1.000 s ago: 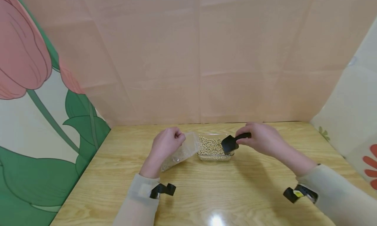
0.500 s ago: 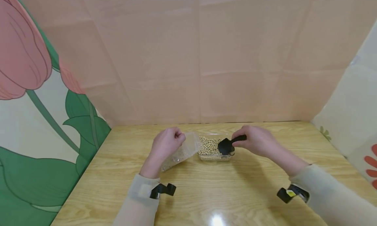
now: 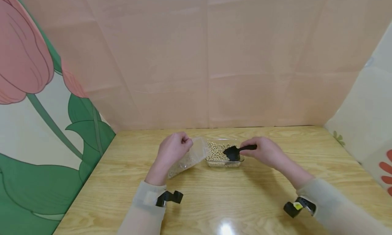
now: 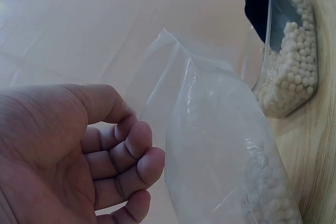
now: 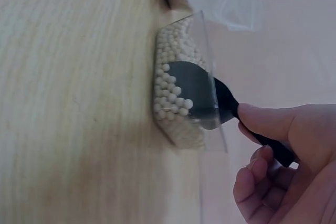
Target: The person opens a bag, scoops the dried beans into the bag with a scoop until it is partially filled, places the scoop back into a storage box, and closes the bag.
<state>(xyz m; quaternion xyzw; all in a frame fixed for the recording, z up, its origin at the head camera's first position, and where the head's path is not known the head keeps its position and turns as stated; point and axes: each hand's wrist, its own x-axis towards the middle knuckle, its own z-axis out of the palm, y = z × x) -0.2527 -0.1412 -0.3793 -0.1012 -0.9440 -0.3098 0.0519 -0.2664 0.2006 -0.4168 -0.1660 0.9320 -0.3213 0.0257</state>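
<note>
My left hand [image 3: 173, 147] pinches the upper edge of a clear plastic zip bag [image 4: 215, 124] between thumb and fingers. Pale round beans [image 4: 270, 192], like soybeans, lie low in the bag, which leans toward the left hand. Just right of the bag stands a clear rectangular container [image 3: 224, 165] holding more of these beans [image 3: 215, 150]. With its thumb and fingers my right hand [image 3: 267, 151] grips the handle of a black scoop [image 3: 232, 154]. The scoop's blade [image 5: 191, 87] is down inside the container, pushed among the beans at its right side.
Both objects stand on a wood-grain table [image 3: 196, 201], near its back edge. A pinkish cloth wall [image 3: 208, 75] rises behind it. A flower-printed panel [image 3: 36, 126] borders the left side, and a pale panel [image 3: 370, 126] the right. Small black cameras [image 3: 169, 197] sit on both wrists.
My right hand has moved left and slightly down, and the scoop has gone deeper into the beans with its blade turned. The left hand and the bag have stayed in place.
</note>
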